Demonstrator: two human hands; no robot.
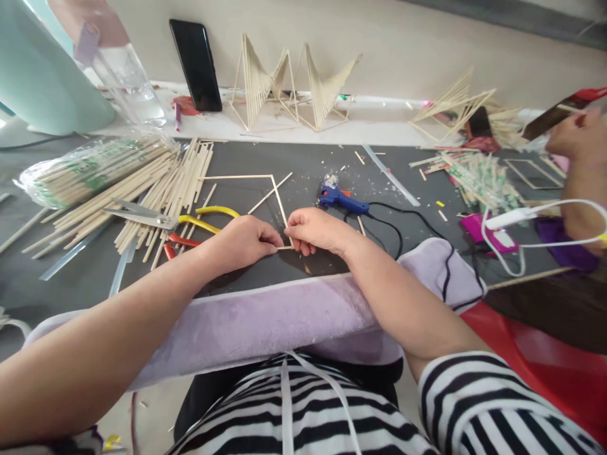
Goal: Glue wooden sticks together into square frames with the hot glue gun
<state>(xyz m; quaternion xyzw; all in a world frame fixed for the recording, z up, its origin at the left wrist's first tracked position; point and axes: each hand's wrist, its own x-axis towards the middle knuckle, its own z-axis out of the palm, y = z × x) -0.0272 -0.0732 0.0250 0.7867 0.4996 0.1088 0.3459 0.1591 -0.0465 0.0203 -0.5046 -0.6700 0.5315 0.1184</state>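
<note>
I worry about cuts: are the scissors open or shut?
The scissors are slightly open: their blades part toward the tips and the yellow handles stand apart.

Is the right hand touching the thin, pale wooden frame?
Touching: the head view shows the right hand pinching the thin, pale wooden frame at its near corner.

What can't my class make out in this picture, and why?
All in the head view:
- Lower stick: left end hidden by the left hand.
- Side stick: lower part partly hidden by the right hand.
- Bag print: too blurred to read.
- Bottle: top cut off by the upper edge.
- Co-worker's arm: cut off by the right edge.
</note>
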